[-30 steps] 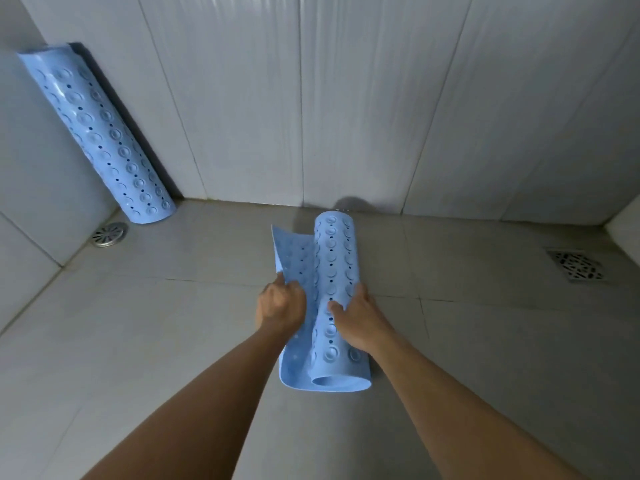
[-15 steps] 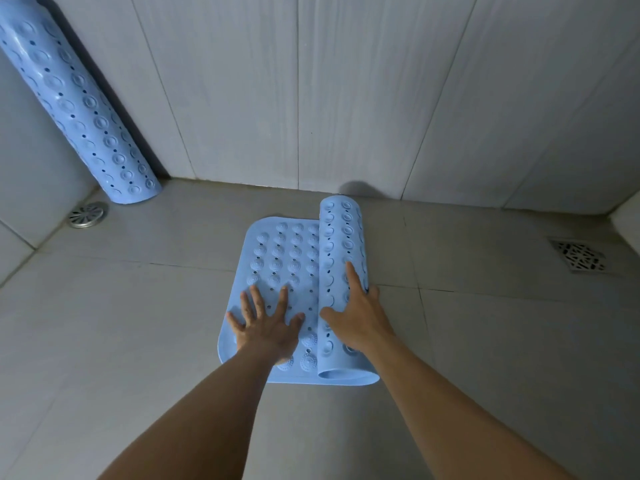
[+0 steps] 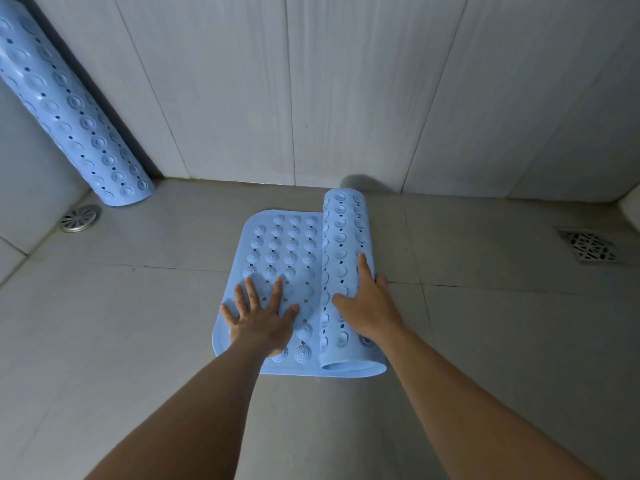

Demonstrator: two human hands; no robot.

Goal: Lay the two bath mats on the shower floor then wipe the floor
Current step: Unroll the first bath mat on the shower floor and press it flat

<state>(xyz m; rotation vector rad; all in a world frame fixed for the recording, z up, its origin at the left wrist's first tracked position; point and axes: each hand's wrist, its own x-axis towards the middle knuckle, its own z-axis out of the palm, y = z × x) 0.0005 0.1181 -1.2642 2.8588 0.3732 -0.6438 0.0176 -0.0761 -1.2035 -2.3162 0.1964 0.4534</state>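
**One mat half open under both your hands**

Your left hand (image 3: 261, 320) lies flat on the unrolled part of the first bath mat (image 3: 291, 244). Its fingers are straight and spread wide, pressing the pale blue sheet onto the shower floor (image 3: 138, 323). It grips nothing.

Your right hand (image 3: 369, 306) rests on top of the roll (image 3: 346, 230), the part of this mat that is not yet laid out. The forefinger points straight along the roll and the thumb is spread out to the left. The other fingers drape over the roll's right side, where you cannot see how far they bend. The palm bears on the roll rather than closing round it.

The flat part shows rows of round suction cups and small holes. It lies in the middle of the floor, with its far edge close to the tiled wall (image 3: 346, 81) but not touching it. The roll sits along the flat part's right edge.

The second bath mat (image 3: 69, 112) is fully rolled. It leans in the far left corner, well apart from your hands, with its lower end on the floor.

A round drain (image 3: 80, 218) sits just in front of that lower end. A square grate (image 3: 587, 245) is set into the floor at the far right.
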